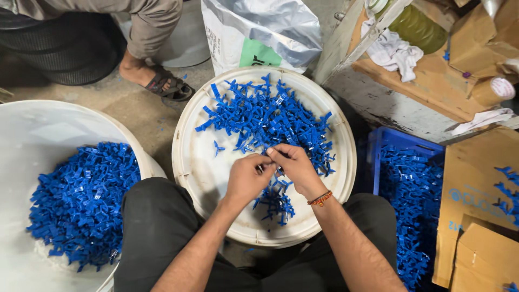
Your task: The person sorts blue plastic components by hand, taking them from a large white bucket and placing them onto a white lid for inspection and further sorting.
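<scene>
blue plastic piece pinched between both hands over white round lid | left hand fingers curled narrow on it | right hand fingertips closed on it | blue pile behind | white bucket left, blue crate right

The person is wearing black trousers, showing just below the white tub lid, and going bare-armed without sleeves. A beaded orange-and-dark thread bracelet is circling the right wrist, near that lid's lower rim.
</scene>
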